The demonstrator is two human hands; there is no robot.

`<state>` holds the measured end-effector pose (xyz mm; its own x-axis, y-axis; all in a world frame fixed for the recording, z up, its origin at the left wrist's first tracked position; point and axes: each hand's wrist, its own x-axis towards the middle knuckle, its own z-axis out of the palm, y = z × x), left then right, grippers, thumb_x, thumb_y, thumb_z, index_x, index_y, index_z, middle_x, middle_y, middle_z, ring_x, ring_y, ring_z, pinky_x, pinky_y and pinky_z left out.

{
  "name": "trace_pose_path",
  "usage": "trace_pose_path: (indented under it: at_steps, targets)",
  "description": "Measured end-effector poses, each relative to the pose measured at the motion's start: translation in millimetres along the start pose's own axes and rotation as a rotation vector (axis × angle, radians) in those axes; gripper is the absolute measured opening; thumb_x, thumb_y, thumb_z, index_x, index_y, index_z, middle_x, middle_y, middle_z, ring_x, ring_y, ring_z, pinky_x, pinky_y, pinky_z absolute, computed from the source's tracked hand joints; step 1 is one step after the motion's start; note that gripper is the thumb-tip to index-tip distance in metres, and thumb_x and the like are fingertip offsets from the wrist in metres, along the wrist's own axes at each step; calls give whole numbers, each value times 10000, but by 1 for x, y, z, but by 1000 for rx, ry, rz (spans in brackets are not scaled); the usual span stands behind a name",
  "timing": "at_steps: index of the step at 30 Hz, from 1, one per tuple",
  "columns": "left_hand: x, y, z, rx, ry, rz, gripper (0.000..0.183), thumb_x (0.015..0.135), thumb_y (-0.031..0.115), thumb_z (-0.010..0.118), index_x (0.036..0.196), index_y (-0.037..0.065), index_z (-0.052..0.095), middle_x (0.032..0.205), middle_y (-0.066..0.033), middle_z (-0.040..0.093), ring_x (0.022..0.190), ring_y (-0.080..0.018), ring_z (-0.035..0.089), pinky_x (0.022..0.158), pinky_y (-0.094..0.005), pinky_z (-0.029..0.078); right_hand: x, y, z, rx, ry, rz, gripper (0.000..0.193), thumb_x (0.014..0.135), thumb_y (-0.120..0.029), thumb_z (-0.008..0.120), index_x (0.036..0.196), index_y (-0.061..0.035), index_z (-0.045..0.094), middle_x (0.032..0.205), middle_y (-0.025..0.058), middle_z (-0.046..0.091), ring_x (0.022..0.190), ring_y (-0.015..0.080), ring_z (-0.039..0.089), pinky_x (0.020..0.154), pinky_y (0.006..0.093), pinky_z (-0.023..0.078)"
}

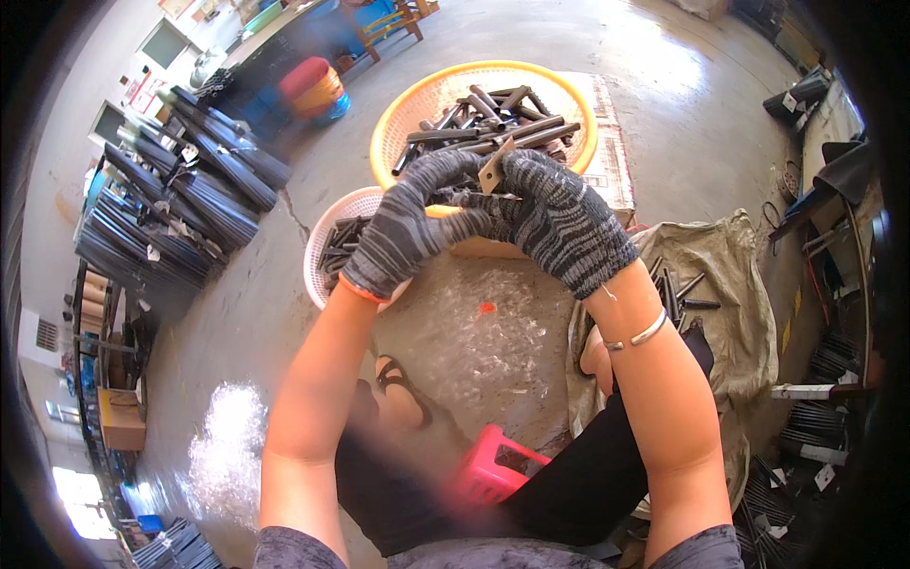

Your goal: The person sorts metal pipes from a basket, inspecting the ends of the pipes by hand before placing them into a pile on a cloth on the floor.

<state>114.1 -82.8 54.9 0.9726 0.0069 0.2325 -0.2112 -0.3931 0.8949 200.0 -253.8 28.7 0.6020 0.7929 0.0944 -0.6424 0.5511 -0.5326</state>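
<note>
My left hand (403,228) and my right hand (564,218) wear striped grey knit gloves and meet in front of the large basket. Between my right thumb side and fingers stands a small flat metal plate (491,173) with a hole in it. My left hand is closed, its fingers bent toward the right hand; a dark piece partly shows between the hands, but gloves hide most of it. Just beyond them, the yellow-rimmed basket (381,144) holds many short dark tubes (483,112). Beside my left wrist is a smaller white basket (313,254) with dark pieces.
On the right lies a khaki sack (744,294) with several dark tubes on it. A pink plastic stool (488,465) is between my legs. Bundles of long dark tubes (180,204) stand at the left. Stacked coloured stools (315,90) sit farther back.
</note>
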Motion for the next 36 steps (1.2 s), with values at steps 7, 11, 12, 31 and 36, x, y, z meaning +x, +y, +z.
trace_pose_path:
  at_steps: [7,11,12,31,36]
  targets:
    - [-36,1,20,433,175,84,548,712,138,837,1194,19,606,1154,-89,614,1014,-194,608,866,-323,494,4,21,6,-85,-51,55,214,911,-190,634,1062,-39,628,963,90,663,857,204,665,711,329,584]
    - [-43,-26,16,332,296,92,232,745,54,735,965,6,677,890,-150,659,813,-297,618,784,-391,487,1,24,9,-111,-30,125,233,901,-192,646,1080,-46,620,1004,91,656,881,210,666,743,339,587]
    - [-44,-14,13,433,257,61,199,807,-37,633,1001,-27,677,902,-111,698,832,-189,651,773,-309,514,-2,21,10,-90,-4,172,259,891,-195,663,1100,-50,615,1031,93,653,898,211,666,761,353,588]
    - [-113,-62,-63,496,-191,-543,368,794,65,736,1144,-2,644,1054,-68,672,920,-119,612,855,-264,511,21,3,-24,-1519,-528,-335,226,891,-150,666,1078,-24,658,1031,53,654,903,148,629,817,275,541]
    - [-122,-67,-64,294,-84,-420,469,798,89,754,1234,8,602,1061,-76,673,945,-125,618,873,-281,510,10,36,-18,-1432,-515,69,287,890,-126,652,1158,-26,627,1075,87,670,929,161,659,757,267,566]
